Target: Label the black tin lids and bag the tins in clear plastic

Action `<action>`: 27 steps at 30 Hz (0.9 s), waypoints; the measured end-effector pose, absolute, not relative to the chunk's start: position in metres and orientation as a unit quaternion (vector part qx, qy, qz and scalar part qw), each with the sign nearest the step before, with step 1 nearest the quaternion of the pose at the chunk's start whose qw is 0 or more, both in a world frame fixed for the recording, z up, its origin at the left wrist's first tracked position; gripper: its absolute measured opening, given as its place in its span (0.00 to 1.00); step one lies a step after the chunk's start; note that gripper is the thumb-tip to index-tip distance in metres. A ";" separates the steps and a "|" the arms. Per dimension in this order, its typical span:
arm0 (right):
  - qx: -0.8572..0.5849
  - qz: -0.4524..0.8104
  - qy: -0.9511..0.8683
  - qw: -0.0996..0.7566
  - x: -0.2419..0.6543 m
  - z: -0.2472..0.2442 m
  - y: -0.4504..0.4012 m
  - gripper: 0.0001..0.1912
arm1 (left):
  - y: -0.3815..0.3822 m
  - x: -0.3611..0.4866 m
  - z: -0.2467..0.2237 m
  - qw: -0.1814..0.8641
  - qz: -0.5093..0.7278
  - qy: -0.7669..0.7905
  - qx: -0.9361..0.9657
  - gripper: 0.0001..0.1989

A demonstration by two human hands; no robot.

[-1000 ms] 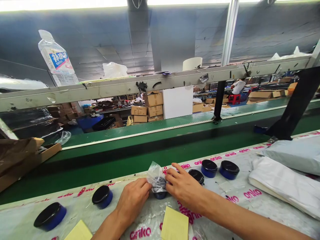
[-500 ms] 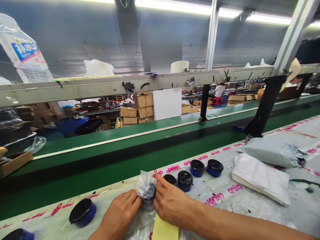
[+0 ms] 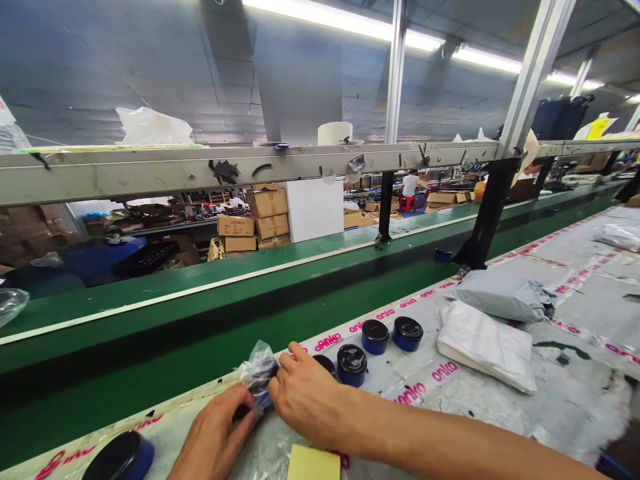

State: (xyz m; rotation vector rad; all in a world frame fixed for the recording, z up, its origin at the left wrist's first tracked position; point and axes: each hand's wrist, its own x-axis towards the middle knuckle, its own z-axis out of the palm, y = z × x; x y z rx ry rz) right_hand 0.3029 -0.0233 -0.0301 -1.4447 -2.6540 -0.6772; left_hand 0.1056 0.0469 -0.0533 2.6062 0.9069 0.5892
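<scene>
Bagged jar, probably, between hands; "anko" sheeting

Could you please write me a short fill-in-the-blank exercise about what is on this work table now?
A clear plastic bag lies between the left hand and the right hand, and ____ hands touch it.
The jar beyond the right hand has a black lid and a ____ body.
The sheet of paper below the hands is ____.
The pink word printed on the plastic sheet reads ____.

Missing words: both; blue; yellow; anko.
</scene>
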 end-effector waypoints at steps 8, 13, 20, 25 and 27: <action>-0.494 -0.211 -0.842 0.044 0.300 -0.034 -0.019 0.06 | 0.052 0.112 -0.063 0.153 0.239 0.344 0.895 0.12; -0.521 -0.188 -0.827 0.092 0.297 -0.026 -0.017 0.06 | 0.054 0.114 -0.064 0.159 0.269 0.374 0.873 0.16; -0.555 -0.199 -0.796 0.138 0.313 0.028 -0.011 0.04 | 0.061 0.116 -0.016 0.226 0.276 0.480 0.801 0.18; -0.614 -0.110 -0.770 0.135 0.329 0.040 -0.020 0.06 | 0.054 0.115 0.000 0.387 0.279 0.457 0.751 0.17; -0.632 -0.083 -0.757 0.146 0.329 0.038 -0.026 0.08 | 0.047 0.114 -0.003 0.436 0.283 0.438 0.733 0.18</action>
